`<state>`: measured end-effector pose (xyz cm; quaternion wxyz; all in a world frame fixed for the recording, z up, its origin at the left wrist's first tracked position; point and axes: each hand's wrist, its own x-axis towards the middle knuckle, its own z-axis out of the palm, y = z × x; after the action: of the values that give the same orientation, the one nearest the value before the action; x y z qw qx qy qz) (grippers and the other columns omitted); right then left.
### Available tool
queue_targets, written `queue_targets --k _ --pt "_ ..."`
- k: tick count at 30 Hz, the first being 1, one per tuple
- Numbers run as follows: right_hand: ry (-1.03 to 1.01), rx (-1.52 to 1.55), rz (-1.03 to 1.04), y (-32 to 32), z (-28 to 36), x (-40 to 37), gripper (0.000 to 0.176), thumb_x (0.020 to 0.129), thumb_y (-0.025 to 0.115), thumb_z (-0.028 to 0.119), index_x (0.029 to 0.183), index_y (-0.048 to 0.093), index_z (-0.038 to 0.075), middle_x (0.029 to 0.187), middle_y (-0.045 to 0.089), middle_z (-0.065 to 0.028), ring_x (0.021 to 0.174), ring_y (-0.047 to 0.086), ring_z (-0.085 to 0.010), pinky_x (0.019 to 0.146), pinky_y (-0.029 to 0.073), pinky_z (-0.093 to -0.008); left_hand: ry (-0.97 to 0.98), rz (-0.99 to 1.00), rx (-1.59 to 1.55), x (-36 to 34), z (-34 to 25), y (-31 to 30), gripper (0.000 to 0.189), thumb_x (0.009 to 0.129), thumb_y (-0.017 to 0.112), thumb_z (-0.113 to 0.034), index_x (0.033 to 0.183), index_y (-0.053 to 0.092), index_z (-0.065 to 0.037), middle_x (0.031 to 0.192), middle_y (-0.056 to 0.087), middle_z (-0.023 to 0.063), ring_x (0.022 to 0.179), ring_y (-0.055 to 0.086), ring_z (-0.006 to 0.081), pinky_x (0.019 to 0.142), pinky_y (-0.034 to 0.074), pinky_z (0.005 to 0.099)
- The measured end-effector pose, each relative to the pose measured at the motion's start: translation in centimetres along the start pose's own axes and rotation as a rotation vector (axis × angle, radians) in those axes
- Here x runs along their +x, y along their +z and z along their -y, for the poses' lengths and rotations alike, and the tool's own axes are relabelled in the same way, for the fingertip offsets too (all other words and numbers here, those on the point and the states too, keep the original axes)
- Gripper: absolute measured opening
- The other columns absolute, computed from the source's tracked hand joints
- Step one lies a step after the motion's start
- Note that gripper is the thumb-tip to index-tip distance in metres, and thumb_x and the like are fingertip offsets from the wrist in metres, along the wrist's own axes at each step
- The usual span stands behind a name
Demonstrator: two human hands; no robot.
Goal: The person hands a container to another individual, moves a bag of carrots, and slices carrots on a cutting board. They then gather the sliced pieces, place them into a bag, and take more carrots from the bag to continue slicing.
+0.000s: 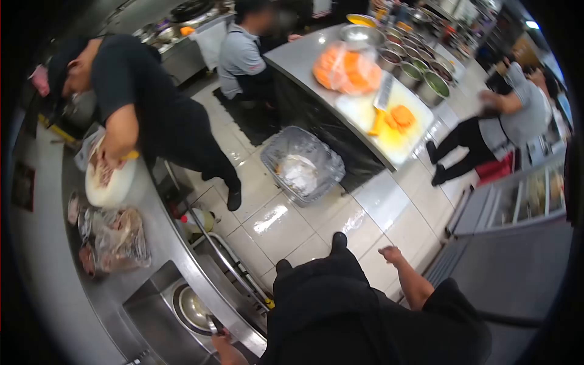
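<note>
At the bottom left, my left hand (223, 338) is closed on the handle of what looks like a metal ladle (195, 309). Its round bowl sits low in the steel sink (143, 292), within a wider round metal rim. Part of the grip is cut off by the frame's lower edge and my sleeve side. My right hand (392, 255) hangs over the tiled floor on the other side of my body, fingers loosely apart, with nothing visible in it.
Plastic-bagged meat (125, 240) lies beside the sink. A co-worker in black (146, 103) handles meat on a white board (112, 185). A lined bin (302, 165) stands ahead. The steel table holds a cutting board (404, 143), a cleaver (383, 97) and bagged orange produce (347, 70).
</note>
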<state>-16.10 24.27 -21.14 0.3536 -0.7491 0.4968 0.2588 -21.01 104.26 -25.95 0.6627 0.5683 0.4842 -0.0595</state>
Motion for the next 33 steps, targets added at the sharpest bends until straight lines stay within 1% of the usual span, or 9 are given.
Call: queue_targets --k 2,5,7,9,12,16,18,23,33 --pt "-0.058 -0.045 -0.028 0.3 1.5 -2.3 0.045 0.08 0.068 0.041 0.105 0.071 0.004 0.108 0.069 -0.0179 0.105 0.065 -0.0311 0.092 0.051 -0.0382 -0.071 0.094 -0.04 -0.7 0.5 -1.5 0.026 0.086 0.056 -0.022 0.083 0.058 0.004 0.069 0.059 0.0125 0.058 0.058 0.0219 0.049 0.052 0.0328" --pt "-0.1 -0.023 -0.091 0.1 3.1 -5.1 0.046 0.079 0.069 0.042 0.105 0.072 0.004 0.109 0.069 -0.0184 0.107 0.064 -0.0318 0.095 0.049 -0.0376 0.719 0.365 1.186 -1.0 -1.5 -3.6 0.025 0.075 0.07 -0.013 0.072 0.054 0.005 0.065 0.053 0.0092 0.056 0.056 0.021 0.045 0.04 0.0339" --pt "-0.084 0.022 -0.133 0.2 2.7 -6.1 0.043 0.079 0.069 0.041 0.103 0.072 0.005 0.107 0.069 -0.0189 0.105 0.065 -0.0321 0.094 0.05 -0.0377 0.425 0.023 1.495 -2.1 -3.4 -2.2 0.035 0.087 0.067 -0.031 0.087 0.062 0.004 0.073 0.062 0.0114 0.064 0.062 0.0206 0.058 0.051 0.0311" --pt "-0.042 0.014 -0.163 0.1 2.0 -6.5 0.041 0.08 0.071 0.038 0.102 0.073 0.004 0.106 0.07 -0.0196 0.105 0.065 -0.0309 0.092 0.051 -0.0379 0.695 -0.476 1.472 3.0 -6.9 -4.0 0.024 0.088 0.063 -0.02 0.082 0.064 0.003 0.083 0.066 0.015 0.077 0.064 0.0247 0.069 0.051 0.0408" --pt "-0.033 0.103 -0.249 0.8 -0.7 -5.9 0.035 0.079 0.07 0.033 0.097 0.073 0.003 0.1 0.071 -0.019 0.099 0.067 -0.0307 0.089 0.052 -0.0378 0.756 -1.425 0.368 2.4 -16.1 0.0 0.023 0.083 0.057 -0.021 0.068 0.064 -0.004 0.069 0.064 0.0168 0.061 0.059 0.0296 0.058 0.045 0.0465" --pt "-0.015 0.223 -0.432 1.4 -3.4 -3.3 0.029 0.08 0.067 0.028 0.092 0.073 0.003 0.094 0.071 -0.0185 0.092 0.069 -0.0306 0.084 0.053 -0.0384 1.041 -0.844 0.224 -9.1 -30.8 20.8 0.028 0.093 0.058 -0.024 0.103 0.068 0.001 0.099 0.068 0.0159 0.085 0.065 0.0261 0.081 0.051 0.0352" --pt "-0.05 0.315 -0.548 0.7 -3.6 -1.4 0.029 0.083 0.065 0.029 0.092 0.072 0.002 0.093 0.071 -0.0192 0.091 0.069 -0.0314 0.083 0.053 -0.0389 1.264 -0.478 0.278 -11.7 -31.8 30.0 0.02 0.095 0.056 -0.017 0.1 0.064 0.001 0.091 0.065 0.0107 0.079 0.063 0.0195 0.067 0.051 0.0305" --pt "-0.194 0.408 -0.716 -4.4 -1.3 2.6 0.031 0.09 0.059 0.03 0.101 0.069 0.002 0.093 0.07 -0.019 0.087 0.068 -0.0306 0.079 0.051 -0.0395 1.002 0.315 0.433 -18.6 -25.9 50.5 0.025 0.09 0.068 -0.015 0.108 0.062 0.001 0.097 0.064 0.0085 0.085 0.059 0.013 0.077 0.049 0.0266" --pt "-0.446 0.598 -0.739 -17.5 11.9 5.8 0.02 0.085 0.069 0.02 0.1 0.07 0.008 0.105 0.067 -0.0128 0.099 0.061 -0.0288 0.088 0.048 -0.0383 0.895 0.628 0.857 -29.5 -17.6 65.6 0.042 0.087 0.07 -0.018 0.121 0.057 0.002 0.109 0.064 0.0131 0.087 0.064 0.0175 0.072 0.049 0.0295"
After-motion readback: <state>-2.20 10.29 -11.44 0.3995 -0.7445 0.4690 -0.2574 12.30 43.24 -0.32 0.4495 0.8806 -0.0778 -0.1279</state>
